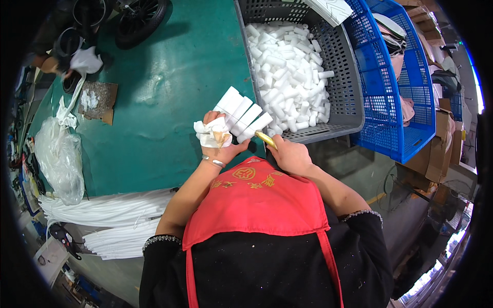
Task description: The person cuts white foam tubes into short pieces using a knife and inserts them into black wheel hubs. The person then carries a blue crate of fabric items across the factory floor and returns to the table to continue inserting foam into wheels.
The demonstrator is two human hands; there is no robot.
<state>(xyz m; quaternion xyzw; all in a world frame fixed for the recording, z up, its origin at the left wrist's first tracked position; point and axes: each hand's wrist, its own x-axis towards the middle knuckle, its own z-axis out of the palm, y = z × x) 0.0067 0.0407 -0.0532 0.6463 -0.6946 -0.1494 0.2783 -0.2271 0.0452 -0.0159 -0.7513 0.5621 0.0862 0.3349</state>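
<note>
My left hand [228, 152], wrapped across its back with white cloth [208, 140], grips a row of white foam rods [249, 117]. They fan out toward the grey crate, and a thin dark line runs across them, perhaps a cut. In my right hand [292, 156] is a yellow-handled utility knife [266, 139]. Its tip meets the nearest rod, close to my left thumb; the blade itself is hard to make out. Just beyond the knife, a grey perforated plastic crate [356, 111] holds a heap of short white foam cylinders [289, 73].
A green-topped table [154, 146] carries a cardboard piece [98, 101], a clear plastic bag [59, 161] and a black wheel [140, 23]. Blue crates [418, 127] stand right of the grey one. Bundled long white rods [111, 210] lie below the table edge. Another person's hand [50, 65] is at far left.
</note>
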